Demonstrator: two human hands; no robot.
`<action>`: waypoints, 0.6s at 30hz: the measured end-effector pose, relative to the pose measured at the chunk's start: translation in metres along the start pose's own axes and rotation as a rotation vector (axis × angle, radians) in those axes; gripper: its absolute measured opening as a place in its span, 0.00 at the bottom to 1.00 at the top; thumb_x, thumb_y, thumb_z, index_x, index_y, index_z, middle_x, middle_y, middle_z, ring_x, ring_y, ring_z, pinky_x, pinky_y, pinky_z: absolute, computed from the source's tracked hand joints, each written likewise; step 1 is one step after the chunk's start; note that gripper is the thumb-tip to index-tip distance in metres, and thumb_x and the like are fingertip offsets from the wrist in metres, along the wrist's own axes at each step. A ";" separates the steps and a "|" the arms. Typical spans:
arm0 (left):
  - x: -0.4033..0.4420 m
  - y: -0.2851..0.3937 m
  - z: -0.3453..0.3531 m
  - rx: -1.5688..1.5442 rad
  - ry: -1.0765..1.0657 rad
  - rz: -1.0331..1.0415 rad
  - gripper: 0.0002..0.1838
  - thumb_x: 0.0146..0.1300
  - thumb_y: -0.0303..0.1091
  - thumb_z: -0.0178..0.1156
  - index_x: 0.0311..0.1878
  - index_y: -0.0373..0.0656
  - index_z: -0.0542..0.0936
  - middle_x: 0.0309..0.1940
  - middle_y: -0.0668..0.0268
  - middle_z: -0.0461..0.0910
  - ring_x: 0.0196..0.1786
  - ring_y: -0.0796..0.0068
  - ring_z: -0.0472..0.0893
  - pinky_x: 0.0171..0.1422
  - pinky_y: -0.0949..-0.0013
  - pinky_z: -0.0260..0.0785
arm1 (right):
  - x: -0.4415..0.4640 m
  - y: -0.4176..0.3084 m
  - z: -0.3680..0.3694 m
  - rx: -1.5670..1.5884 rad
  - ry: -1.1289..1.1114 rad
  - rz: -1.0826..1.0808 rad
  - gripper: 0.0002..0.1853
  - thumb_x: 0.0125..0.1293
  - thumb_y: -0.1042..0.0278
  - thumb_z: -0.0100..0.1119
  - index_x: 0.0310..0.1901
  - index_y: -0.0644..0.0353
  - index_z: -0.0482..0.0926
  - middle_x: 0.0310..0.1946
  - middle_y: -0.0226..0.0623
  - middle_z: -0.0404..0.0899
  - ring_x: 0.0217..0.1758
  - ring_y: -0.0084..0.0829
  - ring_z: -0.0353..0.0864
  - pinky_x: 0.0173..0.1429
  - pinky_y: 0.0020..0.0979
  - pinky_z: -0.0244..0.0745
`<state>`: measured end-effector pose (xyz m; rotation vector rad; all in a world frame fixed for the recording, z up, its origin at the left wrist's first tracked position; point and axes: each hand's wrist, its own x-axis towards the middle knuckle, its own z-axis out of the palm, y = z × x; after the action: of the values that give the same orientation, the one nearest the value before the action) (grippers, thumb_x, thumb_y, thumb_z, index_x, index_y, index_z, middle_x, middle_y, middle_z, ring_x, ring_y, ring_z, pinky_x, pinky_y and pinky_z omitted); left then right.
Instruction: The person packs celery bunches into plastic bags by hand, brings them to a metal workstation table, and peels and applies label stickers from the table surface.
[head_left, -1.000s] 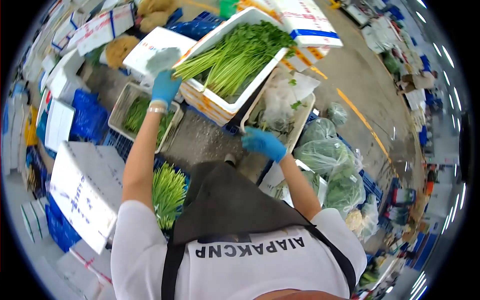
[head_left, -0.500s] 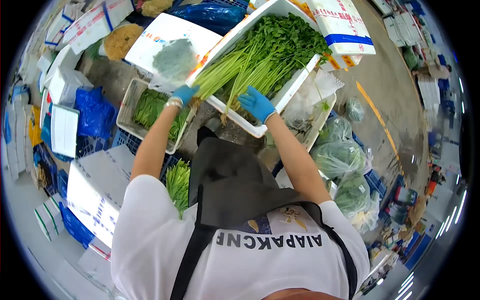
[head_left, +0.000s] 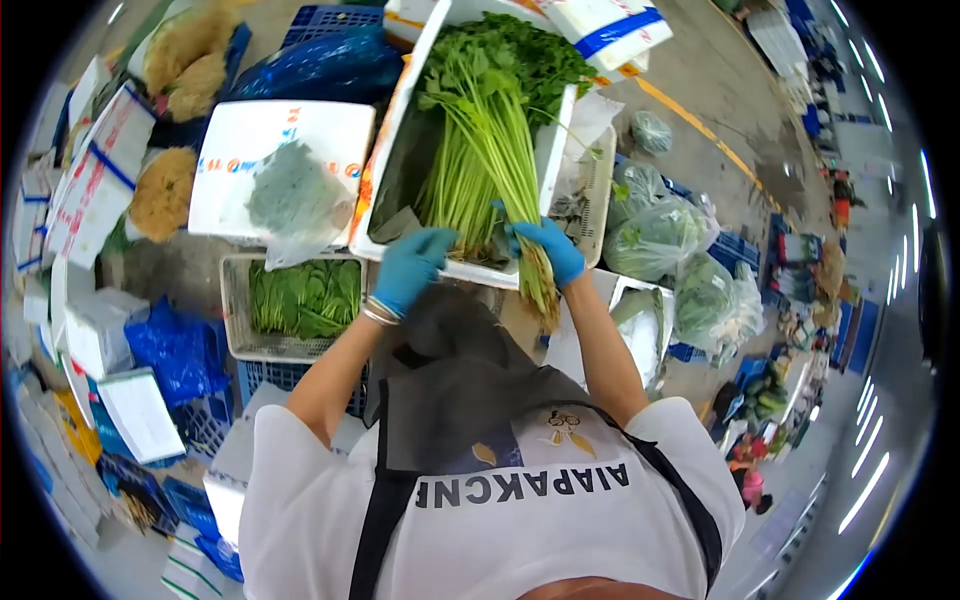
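A bunch of celery (head_left: 510,165) with long stalks, leafy tops and brown root ends lies in a white foam box (head_left: 372,205) in front of me. Gloved in blue, my right hand (head_left: 552,250) is wrapped around its lower stalks, and the roots hang over the box's near edge. More celery stalks (head_left: 447,190) lie beneath and to the left of that bunch. My left hand (head_left: 410,270), also in a blue glove, is at the near edge beside those root ends. Its fingers are extended; whether they touch the roots is hard to see.
To the left, a pale crate (head_left: 240,305) holds leafy greens (head_left: 305,298). A white foam lid or box (head_left: 225,175) behind it carries a plastic bag of something green (head_left: 295,195). Bagged greens (head_left: 655,235) sit on the right. A blue bag (head_left: 175,345) lies farther left.
My view has turned, so the box stands more upright in it. My left hand has left the stalks at the box's left side. My right hand has closed around a bunch of celery.
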<state>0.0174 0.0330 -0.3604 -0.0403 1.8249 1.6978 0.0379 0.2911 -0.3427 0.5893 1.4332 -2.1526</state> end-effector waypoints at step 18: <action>0.055 0.033 0.112 0.309 -1.106 0.260 0.24 0.66 0.34 0.56 0.64 0.37 0.70 0.60 0.58 0.74 0.62 0.65 0.73 0.68 0.65 0.62 | -0.210 -0.001 -0.016 -0.207 -0.008 -0.246 0.24 0.59 0.59 0.65 0.54 0.61 0.73 0.40 0.35 0.79 0.40 0.26 0.79 0.42 0.28 0.76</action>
<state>0.0069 0.1607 -0.3528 1.0788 1.1995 1.1429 0.2048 0.3389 -0.2229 0.3427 1.7760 -2.1446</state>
